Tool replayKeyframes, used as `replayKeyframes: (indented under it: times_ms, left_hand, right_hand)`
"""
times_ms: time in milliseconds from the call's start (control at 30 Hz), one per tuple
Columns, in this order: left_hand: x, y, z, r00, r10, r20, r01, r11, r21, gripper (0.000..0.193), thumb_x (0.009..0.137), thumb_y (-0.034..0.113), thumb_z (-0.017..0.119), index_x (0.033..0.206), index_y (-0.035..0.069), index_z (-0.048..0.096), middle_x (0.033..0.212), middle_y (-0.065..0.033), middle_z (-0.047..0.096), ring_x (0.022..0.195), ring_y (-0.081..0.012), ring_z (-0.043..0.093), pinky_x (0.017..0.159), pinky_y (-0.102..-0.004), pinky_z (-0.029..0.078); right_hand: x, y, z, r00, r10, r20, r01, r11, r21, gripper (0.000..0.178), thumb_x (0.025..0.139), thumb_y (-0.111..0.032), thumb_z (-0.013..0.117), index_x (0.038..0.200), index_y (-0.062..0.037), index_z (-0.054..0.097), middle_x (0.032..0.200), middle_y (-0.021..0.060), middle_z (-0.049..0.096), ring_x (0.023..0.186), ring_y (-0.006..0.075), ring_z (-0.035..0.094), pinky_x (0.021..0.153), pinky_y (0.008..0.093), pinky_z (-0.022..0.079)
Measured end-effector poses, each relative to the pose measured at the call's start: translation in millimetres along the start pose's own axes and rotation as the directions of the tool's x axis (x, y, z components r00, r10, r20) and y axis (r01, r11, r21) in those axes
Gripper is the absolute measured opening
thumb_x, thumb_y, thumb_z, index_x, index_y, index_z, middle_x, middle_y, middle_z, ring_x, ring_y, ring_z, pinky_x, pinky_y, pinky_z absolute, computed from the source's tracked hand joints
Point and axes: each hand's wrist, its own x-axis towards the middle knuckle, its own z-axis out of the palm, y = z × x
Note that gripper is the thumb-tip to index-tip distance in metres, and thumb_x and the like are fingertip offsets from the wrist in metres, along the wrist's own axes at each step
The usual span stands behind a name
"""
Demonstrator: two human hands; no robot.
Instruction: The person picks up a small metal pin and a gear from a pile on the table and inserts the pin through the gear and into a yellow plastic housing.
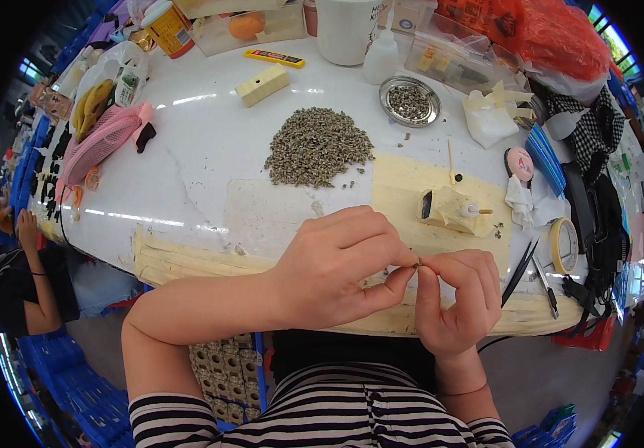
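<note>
My left hand (340, 261) and my right hand (462, 295) meet above the table's near edge, both closed in a pinch. Between their touching fingertips is a tiny metal part (417, 265), mostly covered by the fingers. Beyond my left hand lies a heap of small grey-brown metal parts (318, 147), a few strays at its right side. More such pieces fill a round metal dish (410, 101) farther back. Past my right hand sits a block wrapped in cream tape (445, 211), with a white tip and a thin stick pointing right.
Black tweezers (520, 269), a slim metal tool (545, 287) and a tape roll (563, 245) lie at right. Farther back are a cream block (263, 85), a yellow cutter (275, 58), a white squeeze bottle (381, 58) and a pink mesh bag (101, 142). Another person (27, 276) sits at far left.
</note>
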Motion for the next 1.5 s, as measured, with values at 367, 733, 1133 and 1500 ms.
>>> replayKeyframes:
  times_ms: [367,733,1133,1500]
  left_hand:
    - [0.3,-0.9,-1.2,1.0,-0.002,0.012,0.002,1.0,-0.018,0.024,0.066,-0.005,0.08,0.087,0.004,0.073,0.077,-0.0065,0.066,0.066,-0.0183,0.063,0.056,-0.0273,0.049]
    - [2.3,-2.0,-2.5,0.999,0.001,0.042,0.0,0.999,-0.033,0.025,0.065,-0.007,0.08,0.087,0.003,0.073,0.078,-0.0068,0.067,0.067,-0.0177,0.064,0.056,-0.0268,0.05]
    - [3.6,-0.6,-3.1,0.999,0.009,0.041,-0.008,1.0,-0.025,0.026,0.066,-0.008,0.079,0.09,0.001,0.073,0.079,-0.0078,0.067,0.068,-0.0172,0.064,0.057,-0.0267,0.05]
    - [3.5,-0.7,-3.0,0.999,0.005,0.047,-0.006,1.0,0.01,0.025,0.066,-0.008,0.078,0.089,0.001,0.073,0.078,-0.007,0.067,0.068,-0.0178,0.064,0.057,-0.0265,0.05]
  right_hand:
    - [1.2,2.1,0.7,0.996,0.073,0.052,-0.079,0.99,0.114,0.011,0.08,0.003,0.072,0.089,-0.0013,0.068,0.08,0.0096,0.066,0.068,0.0265,0.06,0.061,0.0346,0.046]
    - [1.4,3.5,0.4,0.992,0.094,0.085,-0.105,0.986,0.128,0.011,0.08,0.003,0.072,0.09,-0.0015,0.068,0.081,0.0098,0.066,0.069,0.0269,0.06,0.061,0.0354,0.045]
    - [1.9,2.7,-2.1,0.985,0.142,0.098,-0.162,0.956,0.246,0.01,0.08,0.002,0.074,0.089,-0.0013,0.068,0.081,0.0102,0.067,0.069,0.026,0.061,0.061,0.0338,0.046]
    - [0.7,1.8,-2.3,0.991,0.128,0.05,-0.135,0.975,0.179,0.016,0.076,0.001,0.079,0.088,-0.0025,0.069,0.08,0.0088,0.068,0.068,0.0248,0.061,0.06,0.0332,0.046]
